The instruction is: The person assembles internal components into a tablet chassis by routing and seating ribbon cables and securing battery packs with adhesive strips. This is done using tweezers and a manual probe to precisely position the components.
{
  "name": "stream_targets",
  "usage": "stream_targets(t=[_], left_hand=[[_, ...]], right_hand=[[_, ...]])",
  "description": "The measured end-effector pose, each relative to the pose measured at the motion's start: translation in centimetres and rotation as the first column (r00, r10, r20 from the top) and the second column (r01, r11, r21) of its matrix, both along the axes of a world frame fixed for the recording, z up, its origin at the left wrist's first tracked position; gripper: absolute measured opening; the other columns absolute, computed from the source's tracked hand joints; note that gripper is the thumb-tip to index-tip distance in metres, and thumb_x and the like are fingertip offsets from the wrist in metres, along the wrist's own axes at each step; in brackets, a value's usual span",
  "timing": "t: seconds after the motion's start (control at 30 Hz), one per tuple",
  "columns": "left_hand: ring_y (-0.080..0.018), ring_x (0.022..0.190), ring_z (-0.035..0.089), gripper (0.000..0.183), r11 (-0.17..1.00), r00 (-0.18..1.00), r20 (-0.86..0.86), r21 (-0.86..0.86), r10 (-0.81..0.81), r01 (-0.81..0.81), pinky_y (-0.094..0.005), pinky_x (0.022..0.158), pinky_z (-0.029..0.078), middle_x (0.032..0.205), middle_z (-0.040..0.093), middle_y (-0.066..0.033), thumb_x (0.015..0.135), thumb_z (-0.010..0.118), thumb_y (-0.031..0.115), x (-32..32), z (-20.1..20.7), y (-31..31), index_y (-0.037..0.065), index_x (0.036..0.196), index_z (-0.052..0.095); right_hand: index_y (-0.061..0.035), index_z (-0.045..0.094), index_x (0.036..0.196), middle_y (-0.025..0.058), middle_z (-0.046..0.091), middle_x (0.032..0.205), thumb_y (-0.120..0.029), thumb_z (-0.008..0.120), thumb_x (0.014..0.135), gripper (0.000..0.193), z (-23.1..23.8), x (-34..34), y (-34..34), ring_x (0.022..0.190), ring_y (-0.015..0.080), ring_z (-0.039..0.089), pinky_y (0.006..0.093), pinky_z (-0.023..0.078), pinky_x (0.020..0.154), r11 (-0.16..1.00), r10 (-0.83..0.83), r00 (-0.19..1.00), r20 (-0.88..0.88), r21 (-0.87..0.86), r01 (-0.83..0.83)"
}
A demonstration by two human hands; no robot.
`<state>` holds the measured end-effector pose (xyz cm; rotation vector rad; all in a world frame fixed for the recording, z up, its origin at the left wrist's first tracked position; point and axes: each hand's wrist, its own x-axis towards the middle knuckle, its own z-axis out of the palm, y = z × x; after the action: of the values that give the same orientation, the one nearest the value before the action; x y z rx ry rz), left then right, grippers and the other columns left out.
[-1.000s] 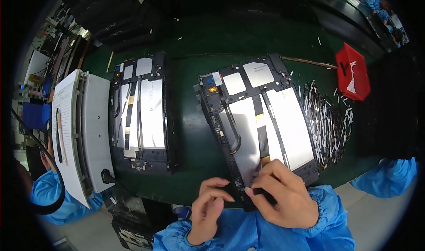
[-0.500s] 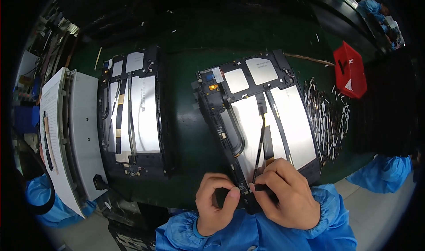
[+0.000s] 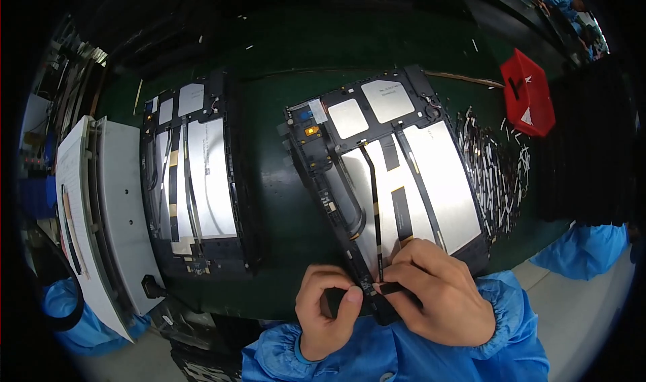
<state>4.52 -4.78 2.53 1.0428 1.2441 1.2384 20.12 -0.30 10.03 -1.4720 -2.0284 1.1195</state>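
Strip swung left, right hand pinching it, left hand curled, hold unclear, strip pile near red bin

So there's this opened-up, black-framed rectangular device with shiny silver panels lying angled on the green tabletop, plus a skinny black ribbon-like strip running lengthwise over its left big panel.

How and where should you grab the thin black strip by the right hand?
Best guess: pinch the thin black strip at its lower end, coming from the right. It is long and narrow, and that end meets the right hand.
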Motion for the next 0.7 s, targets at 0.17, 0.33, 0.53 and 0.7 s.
stream_targets(t=[0.17, 0.33, 0.53, 0.7], left_hand=[[-0.0213, 0.071, 0.054, 0.016, 0.993, 0.97, -0.241, 0.113, 0.007, 0.021, -0.0276, 0.066, 0.043, 0.08, 0.056, -0.0119, 0.072, 0.069, 0.004, 0.1, 0.4, 0.2, 0.001, 0.081, 0.056], [-0.0214, 0.071, 0.053, 0.019, 0.978, 0.919, -0.383, 0.137, -0.095, 0.159, -0.0274, 0.066, 0.043, 0.079, 0.055, -0.0113, 0.071, 0.071, 0.004, -0.5, 1.1, 1.5, 0.002, 0.081, 0.056], [-0.0147, 0.075, 0.052, 0.018, 0.981, 0.983, -0.016, -0.065, -0.184, 0.182, -0.0256, 0.068, 0.042, 0.084, 0.051, -0.0081, 0.075, 0.069, 0.004, -1.2, 0.2, 0.9, 0.002, 0.084, 0.054], [-0.0169, 0.08, 0.056, 0.016, 0.993, 0.995, 0.004, -0.069, -0.095, 0.095, -0.0263, 0.072, 0.044, 0.088, 0.056, -0.0111, 0.077, 0.066, 0.003, -1.3, 0.0, -0.3, 0.001, 0.09, 0.056]], right_hand=[[0.0047, 0.06, 0.087, 0.0107, 0.049, 0.083, 0.001, 0.066, 0.066, 0.023, 0.0, 0.0, -0.1, 0.075, 0.0274, 0.055, 0.035, 0.046, 0.062, 1.0, 0.008, 1.0, -0.016, 0.03, -0.007], [0.0045, 0.06, 0.087, 0.0101, 0.048, 0.083, 0.001, 0.066, 0.067, 0.021, -0.1, 0.2, -0.2, 0.076, 0.027, 0.055, 0.0348, 0.046, 0.062, 1.0, 0.016, 1.0, -0.009, 0.02, -0.016], [0.0016, 0.058, 0.093, 0.0112, 0.054, 0.085, -0.001, 0.063, 0.073, 0.021, 0.0, 0.9, 0.0, 0.078, 0.0286, 0.059, 0.0349, 0.049, 0.066, 0.991, 0.129, 0.989, -0.069, -0.011, -0.13], [-0.0026, 0.057, 0.094, 0.008, 0.054, 0.08, -0.003, 0.062, 0.075, 0.02, 0.1, 0.3, -0.6, 0.074, 0.025, 0.06, 0.0345, 0.05, 0.062, 0.969, 0.245, 0.954, -0.175, 0.014, -0.247]])
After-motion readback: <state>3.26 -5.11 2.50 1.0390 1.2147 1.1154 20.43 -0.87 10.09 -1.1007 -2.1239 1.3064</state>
